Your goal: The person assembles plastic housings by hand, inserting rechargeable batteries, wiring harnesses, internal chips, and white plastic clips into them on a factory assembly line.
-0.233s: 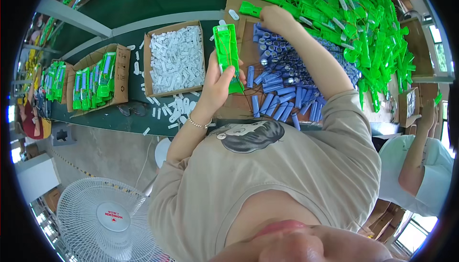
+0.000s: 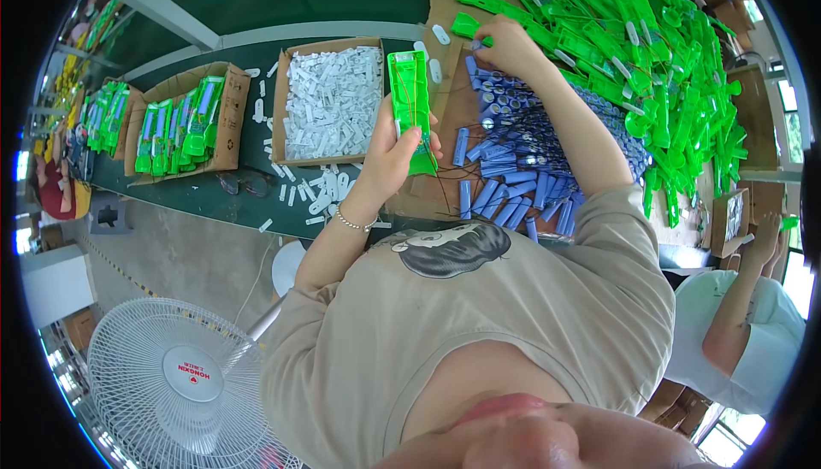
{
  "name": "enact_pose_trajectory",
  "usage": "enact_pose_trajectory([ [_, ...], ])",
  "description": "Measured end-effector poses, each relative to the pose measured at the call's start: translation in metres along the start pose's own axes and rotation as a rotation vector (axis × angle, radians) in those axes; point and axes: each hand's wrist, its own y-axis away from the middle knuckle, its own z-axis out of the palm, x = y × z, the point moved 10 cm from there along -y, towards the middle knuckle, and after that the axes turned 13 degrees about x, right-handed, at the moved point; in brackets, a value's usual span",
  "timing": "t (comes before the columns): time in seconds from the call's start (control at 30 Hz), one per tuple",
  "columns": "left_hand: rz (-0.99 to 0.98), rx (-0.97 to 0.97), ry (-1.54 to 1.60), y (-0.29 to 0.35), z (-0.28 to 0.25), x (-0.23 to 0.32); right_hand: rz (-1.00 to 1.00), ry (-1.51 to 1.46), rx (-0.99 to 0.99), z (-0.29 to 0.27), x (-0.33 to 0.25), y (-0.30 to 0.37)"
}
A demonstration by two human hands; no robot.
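Observation:
My left hand [image 2: 398, 157] is closed round a long green plastic housing [image 2: 409, 97], thumb across its lower part. The housing stands nearly upright with its hollow side showing and thin wires running along it. My right hand [image 2: 510, 46] is at the far left edge of a heap of blue cylindrical battery cells [image 2: 513, 161], fingers bent and pinched together. A bluish cell end [image 2: 476, 44] shows at its fingertips; the hand hides the rest. Just beyond that hand lies the end of another green housing [image 2: 466, 24].
A large pile of green housings [image 2: 599, 24] covers the far right. An open carton [image 2: 286, 110] of small clear-white plastic pieces stands left of my left hand, with loose pieces around it. Farther left, a carton [image 2: 231, 127] holds filled green housings. A white fan [image 2: 188, 375] stands lower left; another person [image 2: 727, 324] is at right.
The whole view has shifted, so the table things sit slightly farther right and lower. My left hand still holds the green housing; my right hand stays by the battery cells, a bluish end now showing at its fingertips.

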Motion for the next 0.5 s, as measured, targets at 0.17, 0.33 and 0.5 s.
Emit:
enact_pose_trajectory([
  [0.17,0.041,0.022,-0.034,-0.003,-0.007,-0.005,0.575,-0.997,0.008,-0.05,-0.045,0.022],
  [0.33,0.107,-0.01,-0.282,-0.003,0.01,-0.001,0.696,-1.215,0.097,-0.068,-0.114,0.056],
  [0.5,0.142,-0.057,-0.293,-0.001,0.013,0.0,0.669,-1.034,0.125,-0.051,-0.112,0.064],
])
